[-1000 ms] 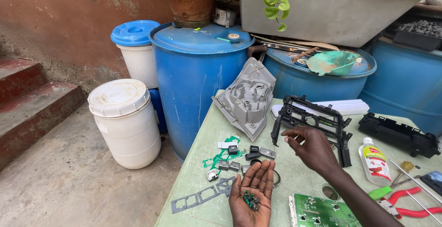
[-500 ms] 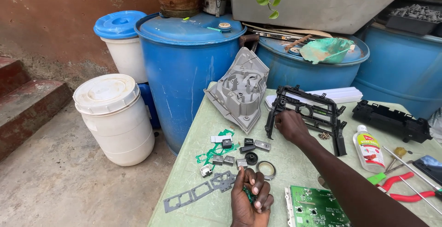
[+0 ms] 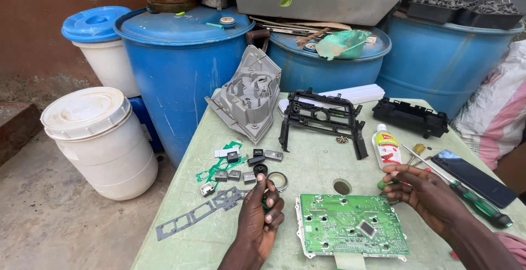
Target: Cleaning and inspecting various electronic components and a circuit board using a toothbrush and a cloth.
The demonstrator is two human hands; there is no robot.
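Left hand [image 3: 262, 215] sits near the front edge of the green table [image 3: 181, 204], fingers curled shut around small dark parts; can't tell exactly what they are, only a bit of green and black shows between the fingers. Right hand [image 3: 424, 193] is at the front right, fingers half curled, fingertips touching the right edge of the green circuit board [image 3: 350, 224]; nothing clearly gripped. Board lies flat at the front edge, between the 2 hands.

Just beyond the left hand: a metal ring [image 3: 277, 180], a black round knob [image 3: 260, 168] and a cluster of small grey buttons [image 3: 235, 174]. Grey perforated gasket strip [image 3: 200, 212] lies toward the front left corner.

Mid-table: black plastic frame [image 3: 322, 119], with a grey moulded housing [image 3: 247, 97] tilted up at the back left edge. Small glue bottle [image 3: 386, 146] and a green-handled screwdriver [image 3: 471, 199] lie right of centre; a dark phone [image 3: 474, 177] is near the right edge. Blue barrels [image 3: 181, 67] stand behind the table.
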